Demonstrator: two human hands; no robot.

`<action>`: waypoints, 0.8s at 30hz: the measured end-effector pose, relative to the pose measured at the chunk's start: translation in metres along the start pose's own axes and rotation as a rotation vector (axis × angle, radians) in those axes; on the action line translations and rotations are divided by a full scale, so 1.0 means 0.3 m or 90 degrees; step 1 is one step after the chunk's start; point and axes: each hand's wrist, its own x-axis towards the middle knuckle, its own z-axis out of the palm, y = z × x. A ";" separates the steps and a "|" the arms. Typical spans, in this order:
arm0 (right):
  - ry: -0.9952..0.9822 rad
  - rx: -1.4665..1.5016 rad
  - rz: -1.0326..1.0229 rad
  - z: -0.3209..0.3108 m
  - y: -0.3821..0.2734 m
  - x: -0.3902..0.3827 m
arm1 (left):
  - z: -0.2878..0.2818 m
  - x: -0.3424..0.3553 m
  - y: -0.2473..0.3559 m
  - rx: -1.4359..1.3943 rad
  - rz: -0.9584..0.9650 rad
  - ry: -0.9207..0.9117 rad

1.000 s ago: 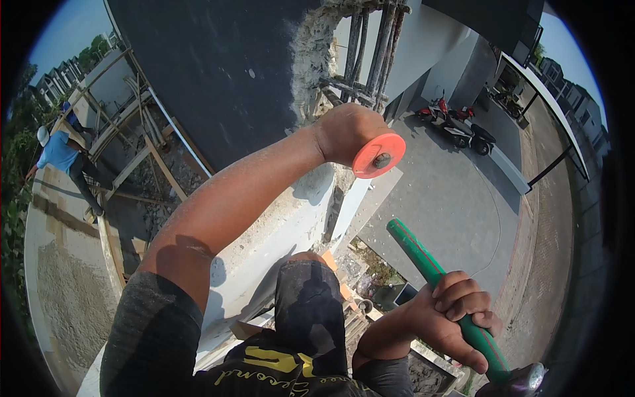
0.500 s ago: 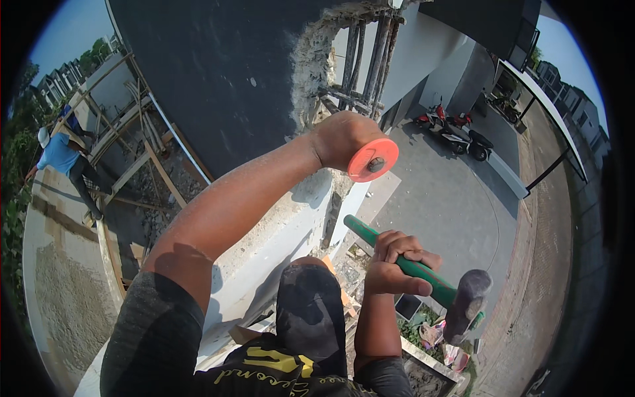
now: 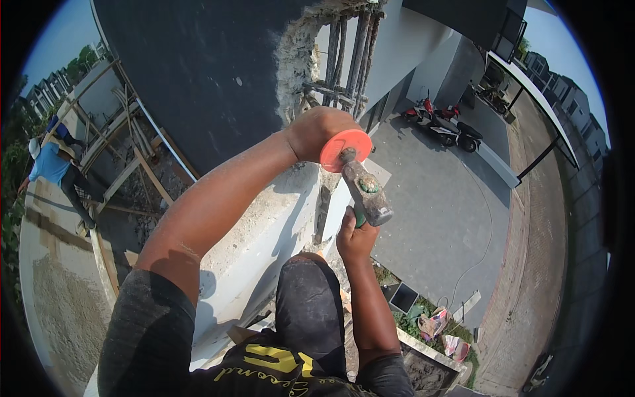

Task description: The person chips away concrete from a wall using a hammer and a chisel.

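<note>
My left hand (image 3: 319, 134) is wrapped round a chisel with a round orange hand guard (image 3: 337, 149), against the broken edge of the wall. Its shaft is hidden behind my hand and the guard. A club hammer (image 3: 368, 193) with a worn grey head and a green handle is in my right hand (image 3: 357, 237), fingers closed round the handle. The hammer head touches, or nearly touches, the chisel's struck end in the middle of the guard. Just beyond my left hand, bare steel reinforcing bars (image 3: 357, 56) stand in the broken-out concrete (image 3: 294, 63).
A dark wall panel (image 3: 192, 66) rises at the far left, over a dusty white ledge (image 3: 258, 218). Far below on the right, a motorcycle (image 3: 443, 126) stands on grey paving (image 3: 436, 205). A person in blue (image 3: 53, 165) stands by timber framing (image 3: 122, 175) at left.
The hammer has swung up and left from low on the right, and its head is now at the chisel's end. My left hand keeps its grip on the chisel.
</note>
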 end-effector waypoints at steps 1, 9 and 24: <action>-0.055 -0.094 0.054 -0.006 0.026 -0.022 | -0.009 -0.013 -0.030 0.010 -0.011 0.002; 0.176 0.472 -0.116 -0.038 -0.186 0.082 | -0.011 -0.007 -0.017 0.007 -0.057 0.023; -0.116 -0.076 0.049 -0.007 -0.012 0.015 | -0.008 -0.063 -0.009 -0.022 -0.094 0.060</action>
